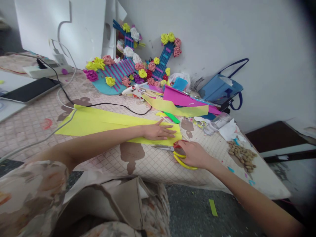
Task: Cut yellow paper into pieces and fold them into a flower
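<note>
A long sheet of yellow crepe-like paper (98,121) lies across the table in front of me. My left hand (159,130) rests flat on its right end, fingers stretched out. Just beyond that end, my right hand (194,153) grips a pair of scissors (181,159) with yellow handles and a red part near the pivot. The metal blades point left, along the sheet's near edge; whether they touch the paper I cannot tell. Past my left hand lie a green strip (172,117) and a paler yellow strip (177,108).
Flower-covered blue decorations (116,77) stand at the back beside a glue gun (133,91). A black cable (118,104) and a white cable (59,95) cross the table. A phone (32,90) lies left; peanuts (243,154) and a blue bag (219,89) are right.
</note>
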The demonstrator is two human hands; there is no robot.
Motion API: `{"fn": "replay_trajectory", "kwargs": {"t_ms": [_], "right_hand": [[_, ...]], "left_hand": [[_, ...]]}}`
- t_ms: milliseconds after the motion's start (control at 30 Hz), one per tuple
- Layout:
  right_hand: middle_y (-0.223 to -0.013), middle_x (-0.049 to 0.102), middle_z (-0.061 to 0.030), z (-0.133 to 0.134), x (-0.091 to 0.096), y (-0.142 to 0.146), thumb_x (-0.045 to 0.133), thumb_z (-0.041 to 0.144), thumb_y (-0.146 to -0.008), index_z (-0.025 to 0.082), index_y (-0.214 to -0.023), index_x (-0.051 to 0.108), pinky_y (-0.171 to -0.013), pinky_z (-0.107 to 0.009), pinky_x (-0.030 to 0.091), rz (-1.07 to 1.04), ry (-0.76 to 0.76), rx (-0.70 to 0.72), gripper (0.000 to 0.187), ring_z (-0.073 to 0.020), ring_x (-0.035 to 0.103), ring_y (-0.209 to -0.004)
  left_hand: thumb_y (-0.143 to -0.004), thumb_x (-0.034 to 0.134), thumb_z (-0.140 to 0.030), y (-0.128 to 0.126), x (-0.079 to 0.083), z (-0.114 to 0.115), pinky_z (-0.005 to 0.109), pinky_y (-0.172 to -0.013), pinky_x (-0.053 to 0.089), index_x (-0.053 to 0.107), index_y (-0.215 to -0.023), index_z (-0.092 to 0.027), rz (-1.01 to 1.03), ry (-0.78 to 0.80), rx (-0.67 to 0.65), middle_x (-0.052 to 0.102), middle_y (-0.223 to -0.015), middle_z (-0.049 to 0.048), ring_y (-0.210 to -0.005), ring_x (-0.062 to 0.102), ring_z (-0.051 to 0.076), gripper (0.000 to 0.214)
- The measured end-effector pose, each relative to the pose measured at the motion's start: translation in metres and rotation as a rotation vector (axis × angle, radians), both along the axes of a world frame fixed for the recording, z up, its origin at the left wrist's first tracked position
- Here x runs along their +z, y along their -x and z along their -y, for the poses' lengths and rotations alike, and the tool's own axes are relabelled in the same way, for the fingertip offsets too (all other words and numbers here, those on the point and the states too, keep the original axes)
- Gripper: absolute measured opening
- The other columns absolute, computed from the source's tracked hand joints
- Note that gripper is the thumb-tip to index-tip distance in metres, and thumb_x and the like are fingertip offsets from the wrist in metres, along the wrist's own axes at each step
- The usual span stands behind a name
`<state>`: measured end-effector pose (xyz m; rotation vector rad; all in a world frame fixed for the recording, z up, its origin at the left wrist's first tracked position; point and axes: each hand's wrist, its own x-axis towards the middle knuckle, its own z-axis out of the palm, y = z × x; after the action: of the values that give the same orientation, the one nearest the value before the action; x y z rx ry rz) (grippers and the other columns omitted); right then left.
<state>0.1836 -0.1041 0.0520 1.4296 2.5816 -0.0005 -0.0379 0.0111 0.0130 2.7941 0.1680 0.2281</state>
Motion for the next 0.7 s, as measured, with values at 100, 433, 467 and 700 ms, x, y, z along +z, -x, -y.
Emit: {"fn": "replay_trajectory", "kwargs": {"t_ms": [100,433,467,700], "right_hand": [[-0.102,0.066,-0.0091,0.001,0.001,0.001,0.053,0.059,-0.076,0.017,-0.104,0.053,-0.073,-0.033,0.044,-0.027,0.005,-0.003,0.050,-0.0254,0.063,-0.090],[-0.103,0.067,-0.0073,-0.002,0.001,0.015,0.055,0.056,-0.076,0.019,-0.106,0.052,-0.074,-0.033,0.045,-0.035,0.028,-0.013,0.047,-0.0262,0.063,-0.092],[-0.104,0.067,-0.0072,-0.003,0.001,0.016,0.055,0.055,-0.077,0.019,-0.106,0.052,-0.074,-0.033,0.045,-0.037,0.031,-0.015,0.046,-0.0260,0.063,-0.092],[-0.107,0.066,-0.0090,-0.006,0.000,0.021,0.056,0.055,-0.075,0.019,-0.107,0.053,-0.077,-0.033,0.045,-0.056,0.042,-0.042,0.048,-0.0259,0.062,-0.096]], "left_hand": [[-0.096,0.023,-0.035,0.022,0.008,0.000,0.051,-0.108,-0.012,0.031,-0.140,-0.029,0.005,-0.051,0.051,0.021,-0.150,-0.0002,-0.140,0.007,0.022,0.046],[-0.096,0.025,-0.035,0.074,-0.002,0.003,0.050,-0.110,-0.006,0.033,-0.139,-0.030,0.011,-0.063,0.079,0.028,-0.148,0.0007,-0.140,0.013,0.022,0.045],[-0.096,0.024,-0.036,0.074,-0.003,0.003,0.050,-0.110,-0.006,0.032,-0.140,-0.030,0.009,-0.057,0.079,0.028,-0.148,0.0006,-0.140,0.012,0.022,0.045],[-0.096,0.025,-0.036,0.072,-0.005,0.003,0.046,-0.112,-0.003,0.030,-0.140,-0.032,-0.045,-0.033,0.103,0.025,-0.150,-0.0017,-0.140,0.008,0.020,0.045]]}}
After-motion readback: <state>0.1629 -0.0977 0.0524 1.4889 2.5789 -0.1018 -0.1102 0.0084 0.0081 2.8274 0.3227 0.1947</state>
